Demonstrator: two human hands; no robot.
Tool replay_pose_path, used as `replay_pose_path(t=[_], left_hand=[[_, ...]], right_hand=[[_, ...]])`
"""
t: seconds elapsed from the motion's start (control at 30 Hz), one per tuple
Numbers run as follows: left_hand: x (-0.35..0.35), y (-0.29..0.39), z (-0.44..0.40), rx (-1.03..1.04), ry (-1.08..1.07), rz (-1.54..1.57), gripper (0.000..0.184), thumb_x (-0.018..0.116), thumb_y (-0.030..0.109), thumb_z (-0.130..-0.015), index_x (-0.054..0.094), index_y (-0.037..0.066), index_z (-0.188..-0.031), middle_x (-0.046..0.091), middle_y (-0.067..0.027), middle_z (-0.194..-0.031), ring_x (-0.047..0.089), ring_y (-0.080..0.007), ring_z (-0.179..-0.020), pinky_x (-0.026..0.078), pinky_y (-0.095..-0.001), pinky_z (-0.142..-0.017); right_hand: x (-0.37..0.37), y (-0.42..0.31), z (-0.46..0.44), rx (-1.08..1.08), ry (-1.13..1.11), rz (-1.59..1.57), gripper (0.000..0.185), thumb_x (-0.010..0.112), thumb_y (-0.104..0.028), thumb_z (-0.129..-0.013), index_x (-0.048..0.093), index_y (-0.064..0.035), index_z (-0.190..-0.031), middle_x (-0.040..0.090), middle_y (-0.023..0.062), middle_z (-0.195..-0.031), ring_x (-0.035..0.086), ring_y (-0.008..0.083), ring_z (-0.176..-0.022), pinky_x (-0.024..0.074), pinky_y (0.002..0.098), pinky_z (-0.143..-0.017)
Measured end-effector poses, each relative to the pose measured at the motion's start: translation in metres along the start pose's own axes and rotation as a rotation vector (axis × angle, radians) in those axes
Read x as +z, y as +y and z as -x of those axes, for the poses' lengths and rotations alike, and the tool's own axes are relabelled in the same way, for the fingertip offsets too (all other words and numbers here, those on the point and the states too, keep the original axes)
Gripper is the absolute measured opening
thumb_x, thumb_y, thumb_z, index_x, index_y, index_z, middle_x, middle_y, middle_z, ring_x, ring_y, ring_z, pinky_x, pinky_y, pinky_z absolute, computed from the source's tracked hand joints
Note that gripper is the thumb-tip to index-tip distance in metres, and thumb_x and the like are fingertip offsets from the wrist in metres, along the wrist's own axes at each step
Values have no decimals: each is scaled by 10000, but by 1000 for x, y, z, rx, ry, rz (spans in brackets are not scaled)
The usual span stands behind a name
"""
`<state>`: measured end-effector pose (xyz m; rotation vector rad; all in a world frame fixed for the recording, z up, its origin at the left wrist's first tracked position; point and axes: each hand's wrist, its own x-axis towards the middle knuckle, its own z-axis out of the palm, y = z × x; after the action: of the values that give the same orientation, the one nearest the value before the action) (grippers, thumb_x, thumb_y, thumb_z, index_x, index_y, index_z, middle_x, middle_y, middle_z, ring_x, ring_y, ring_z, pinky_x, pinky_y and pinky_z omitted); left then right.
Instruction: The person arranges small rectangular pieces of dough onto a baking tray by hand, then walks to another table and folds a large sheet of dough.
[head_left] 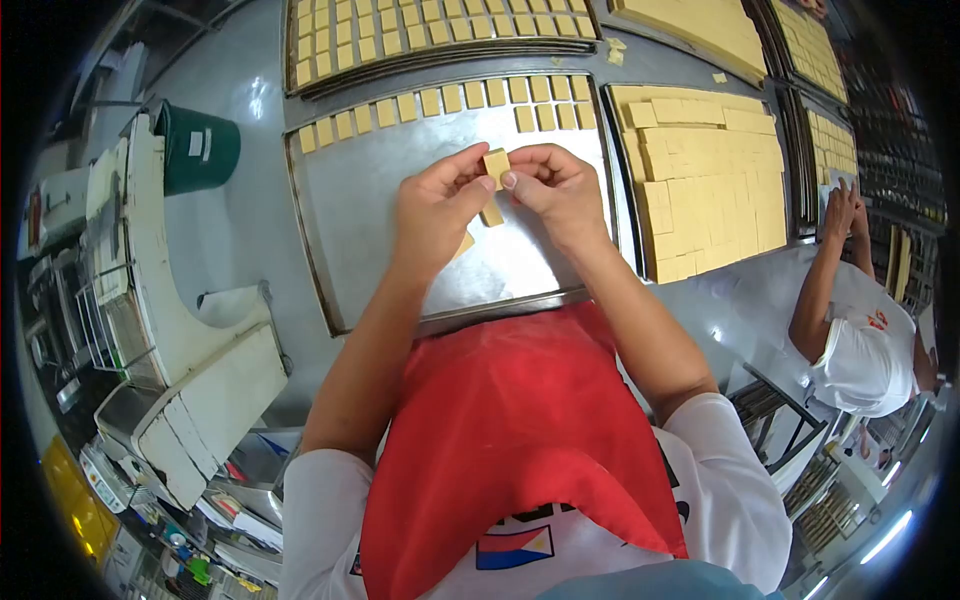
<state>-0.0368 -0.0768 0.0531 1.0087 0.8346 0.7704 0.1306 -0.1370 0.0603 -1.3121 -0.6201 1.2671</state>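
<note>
Both my hands meet over a metal baking tray point(370, 220). Between the fingertips of my left hand point(440, 200) and my right hand point(560, 195) is a small yellow dough piece point(496, 162), pinched from both sides. Just below it a second dough piece point(491, 213) shows, and a third dough piece point(464, 245) is partly hidden by my left hand. Along the tray's far side runs a row of cut dough pieces point(408, 107), with further short rows at the far right corner.
Behind stands a tray filled with dough pieces point(400, 35). To the right lies a large slab of cut dough point(710, 190). A green bin point(205, 150) and a white machine point(200, 400) are at left. A co-worker point(860, 320) works at far right.
</note>
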Motion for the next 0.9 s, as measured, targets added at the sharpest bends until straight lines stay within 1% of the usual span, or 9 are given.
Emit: replay_pose_path(t=[0.23,0.3,0.43,0.5,0.53,0.57,0.63,0.7,0.9], left_hand=[[-10,8,-15,-54,-23,-120,403,671,22,-945,661,-82,-1335,749,-98,-1074,670,-106,-963,543,-254,-851],[-14,7,-20,-108,-83,-99,405,672,7,-936,677,-54,-1337,713,-70,-1113,646,-123,-992,509,-272,-926],[-15,5,-38,-125,-106,-217,419,690,41,-929,680,-34,-1341,727,-64,-1070,651,-120,-974,514,-265,-891],[-11,-4,-45,94,55,-734,441,714,45,-894,686,-10,-1330,721,-94,-1046,675,-154,-930,537,-289,-834],[-10,-8,-45,92,53,-733,441,714,45,-894,686,-10,-1330,721,-94,-1046,675,-154,-930,537,-289,-834],[-10,-11,-45,199,84,-864,436,721,40,-873,696,3,-1307,704,-112,-1042,678,-195,-906,546,-315,-807],[-12,-17,-46,306,116,-994,432,729,34,-853,705,15,-1284,686,-130,-1037,682,-236,-882,556,-342,-779],[-15,-21,-46,416,67,-1099,409,745,26,-835,721,35,-1243,664,-137,-1055,670,-307,-870,558,-390,-769],[-10,-27,-57,487,116,-1122,322,774,62,-852,761,76,-1173,672,-119,-987,671,-321,-878,557,-400,-766]], right_hand=[[4,-1,-6,25,18,14,234,772,-4,-888,709,34,-1110,761,89,-992,695,100,-872,561,230,-788],[4,2,-8,8,37,17,217,748,15,-892,709,43,-1104,757,83,-959,685,107,-835,554,248,-717],[-8,15,-23,53,36,86,210,766,-16,-889,724,32,-1090,755,64,-933,680,94,-828,548,251,-703],[-11,25,-35,-314,142,633,235,793,-96,-874,748,-22,-1092,763,65,-904,691,128,-769,552,298,-665],[-16,22,-38,-552,167,1036,257,822,-175,-834,780,-104,-1078,762,62,-918,697,197,-791,547,356,-725],[-19,20,-37,-551,168,1036,257,822,-175,-834,780,-104,-1078,762,62,-918,697,197,-791,547,356,-725],[-23,17,-35,-840,127,1330,260,835,-225,-794,797,-152,-1041,754,65,-940,683,256,-859,517,388,-801],[-26,27,-37,-815,137,1333,208,831,-211,-794,804,-171,-996,741,34,-927,665,250,-901,486,389,-834],[-23,42,-58,-811,255,1294,138,807,-196,-829,808,-191,-967,669,18,-764,643,270,-775,487,416,-728]])
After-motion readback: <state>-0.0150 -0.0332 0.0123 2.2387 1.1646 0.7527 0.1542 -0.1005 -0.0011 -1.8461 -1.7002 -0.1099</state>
